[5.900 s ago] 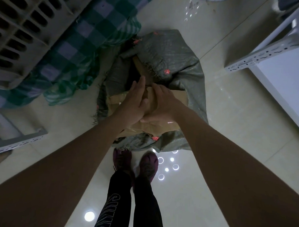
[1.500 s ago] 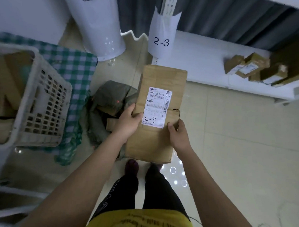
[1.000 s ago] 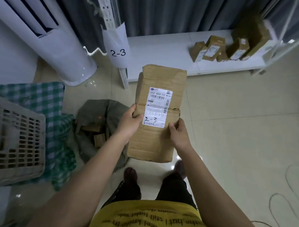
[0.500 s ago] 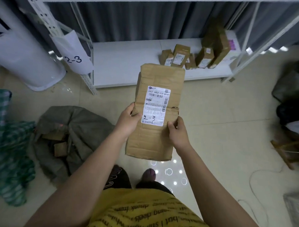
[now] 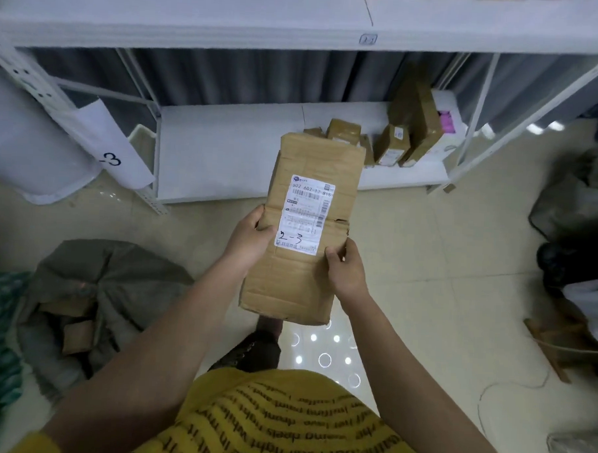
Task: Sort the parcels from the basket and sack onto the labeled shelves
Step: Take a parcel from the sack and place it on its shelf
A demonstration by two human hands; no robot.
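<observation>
The parcel (image 5: pixel 304 226) marked 2-3 is gripped at its edges by the left hand (image 5: pixel 249 241) and right hand (image 5: pixel 347 273), and placement on the far low shelf (image 5: pixel 225 154) is called for next.

A creased, matt cardboard parcel (image 5: pixel 304 226) bearing a smooth white paper label (image 5: pixel 305 214), above glossy floor tiles (image 5: pixel 426 266) and a coarse woven sack (image 5: pixel 103 286).

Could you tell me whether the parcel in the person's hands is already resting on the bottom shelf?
No, the parcel is held up between the left hand and right hand, above the floor in front of the bottom shelf.
</observation>
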